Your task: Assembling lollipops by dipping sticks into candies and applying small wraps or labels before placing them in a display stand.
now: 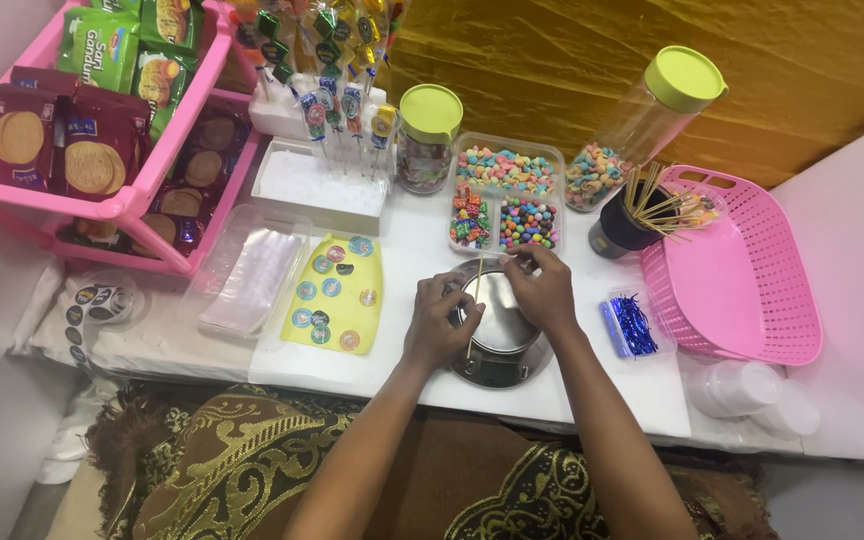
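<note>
My left hand (438, 325) and my right hand (544, 290) meet over a round metal scale (500, 345) on the white table. A thin wooden stick (476, 290) stands nearly upright between them, pinched by the left fingers. The right fingertips are closed on something small near the far rim of the scale, too small to make out. Just beyond them lies a clear divided tray of coloured candies (505, 195).
A pink basket (742, 270) lies at the right, with a black cup of sticks (632, 215) and a box of blue twist ties (632, 325) beside it. Two lidded jars (428, 135), a lollipop stand (327, 110), a yellow sticker sheet (337, 295), clear bags (252, 275) and a pink biscuit rack (102, 130) stand left.
</note>
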